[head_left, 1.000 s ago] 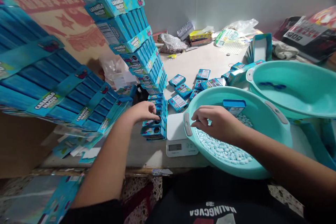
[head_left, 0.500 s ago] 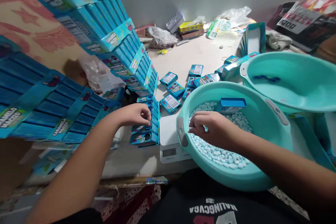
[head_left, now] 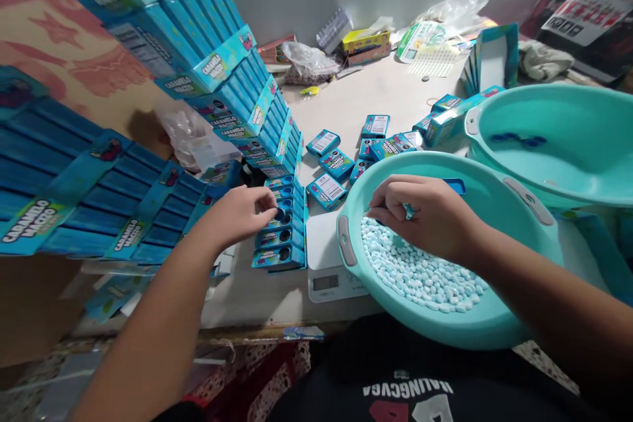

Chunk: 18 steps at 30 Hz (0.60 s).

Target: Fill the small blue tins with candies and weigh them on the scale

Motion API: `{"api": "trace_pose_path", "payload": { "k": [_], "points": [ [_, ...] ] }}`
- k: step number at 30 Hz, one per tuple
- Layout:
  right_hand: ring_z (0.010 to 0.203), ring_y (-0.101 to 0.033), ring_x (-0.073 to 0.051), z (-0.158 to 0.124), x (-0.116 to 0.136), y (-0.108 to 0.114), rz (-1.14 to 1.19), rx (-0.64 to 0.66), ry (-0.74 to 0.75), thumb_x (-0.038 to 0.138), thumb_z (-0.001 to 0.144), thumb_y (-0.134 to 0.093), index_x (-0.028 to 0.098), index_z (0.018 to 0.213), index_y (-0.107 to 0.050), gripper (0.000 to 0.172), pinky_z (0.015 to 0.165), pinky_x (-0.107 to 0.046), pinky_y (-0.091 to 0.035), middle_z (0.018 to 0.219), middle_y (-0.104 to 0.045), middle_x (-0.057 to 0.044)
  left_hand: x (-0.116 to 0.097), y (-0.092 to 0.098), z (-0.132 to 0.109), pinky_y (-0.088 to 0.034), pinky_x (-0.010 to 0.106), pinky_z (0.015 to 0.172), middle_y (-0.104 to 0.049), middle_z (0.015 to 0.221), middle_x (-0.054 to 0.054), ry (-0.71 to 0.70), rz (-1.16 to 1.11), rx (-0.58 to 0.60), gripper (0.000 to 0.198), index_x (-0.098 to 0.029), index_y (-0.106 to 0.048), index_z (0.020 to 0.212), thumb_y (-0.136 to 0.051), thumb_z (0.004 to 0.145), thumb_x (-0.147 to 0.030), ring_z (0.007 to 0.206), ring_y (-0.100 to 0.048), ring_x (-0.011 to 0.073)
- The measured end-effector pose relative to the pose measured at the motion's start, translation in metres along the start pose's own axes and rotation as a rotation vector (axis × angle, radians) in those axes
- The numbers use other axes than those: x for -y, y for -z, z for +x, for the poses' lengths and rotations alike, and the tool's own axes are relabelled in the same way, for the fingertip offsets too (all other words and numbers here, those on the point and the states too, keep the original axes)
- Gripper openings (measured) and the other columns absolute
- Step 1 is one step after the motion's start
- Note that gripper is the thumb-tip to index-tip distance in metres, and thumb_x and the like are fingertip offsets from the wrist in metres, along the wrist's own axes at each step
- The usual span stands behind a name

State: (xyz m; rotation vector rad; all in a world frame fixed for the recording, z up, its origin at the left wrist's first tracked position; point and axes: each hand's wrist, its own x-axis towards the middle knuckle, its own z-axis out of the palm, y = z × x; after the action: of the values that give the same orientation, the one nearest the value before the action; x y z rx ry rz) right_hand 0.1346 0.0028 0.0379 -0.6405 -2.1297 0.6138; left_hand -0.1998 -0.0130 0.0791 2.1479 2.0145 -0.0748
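Observation:
My left hand (head_left: 240, 216) reaches over a row of small blue tins (head_left: 281, 237) lying on the table, its fingertips at a tin's round opening. Whether those fingers hold anything is hidden. My right hand (head_left: 415, 208) sits inside a teal plastic basin (head_left: 445, 333), pinched over a heap of pale blue candies (head_left: 420, 270), with a candy or two showing between its fingers. A blue tin (head_left: 457, 186) lies in the basin behind that hand, mostly hidden. A white kitchen scale (head_left: 326, 280) stands under the basin's left edge.
Stacked blue "Caramelo Macizo" display boxes (head_left: 198, 59) rise at the left. Several loose blue tins (head_left: 329, 165) lie beyond the basin. A second teal basin (head_left: 554, 138) holds a few dark blue pieces at the right. Plastic bags (head_left: 309, 62) and papers line the wall.
My right hand has moved farther into the basin and now covers the blue tin. My left hand has shifted up the row to a farther tin. The view has tilted slightly.

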Motion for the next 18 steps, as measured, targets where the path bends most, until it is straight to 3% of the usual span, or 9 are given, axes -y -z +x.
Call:
{"api": "trace_pose_path", "payload": {
  "k": [5, 10, 18],
  "points": [
    [0.069, -0.054, -0.010, 0.004, 0.000, -0.001, 0.001, -0.042, -0.011, 0.015, 0.089, -0.063, 0.021, 0.065, -0.031, 0.040, 0.061, -0.025, -0.040, 0.077, -0.064, 0.000, 0.012, -0.011, 0.020, -0.045, 0.030, 0.071, -0.071, 0.087, 0.004, 0.020, -0.073, 0.008, 0.035, -0.021, -0.068, 0.102, -0.063, 0.076, -0.044, 0.083, -0.065, 0.0221],
    [0.070, -0.056, -0.011, 0.004, -0.002, 0.000, -0.007, -0.049, -0.028, 0.017, 0.088, -0.064, 0.021, 0.065, -0.030, 0.041, 0.061, -0.026, -0.041, 0.076, -0.064, -0.001, 0.018, -0.013, 0.036, -0.044, 0.029, 0.063, -0.070, 0.078, 0.004, 0.034, -0.146, 0.243, 0.034, -0.020, -0.066, 0.079, -0.069, 0.067, -0.051, 0.075, -0.065, 0.0217],
    [0.071, -0.056, -0.011, 0.001, 0.002, -0.002, -0.017, -0.014, -0.040, 0.019, 0.090, -0.063, 0.021, 0.066, -0.033, 0.038, 0.061, -0.028, -0.039, 0.078, -0.064, -0.001, 0.009, -0.001, 0.055, -0.030, 0.030, 0.055, -0.063, 0.066, 0.001, 0.015, 0.160, 0.347, 0.032, -0.022, -0.054, 0.066, -0.069, 0.062, -0.050, 0.064, -0.055, 0.0190]
  ]
}}
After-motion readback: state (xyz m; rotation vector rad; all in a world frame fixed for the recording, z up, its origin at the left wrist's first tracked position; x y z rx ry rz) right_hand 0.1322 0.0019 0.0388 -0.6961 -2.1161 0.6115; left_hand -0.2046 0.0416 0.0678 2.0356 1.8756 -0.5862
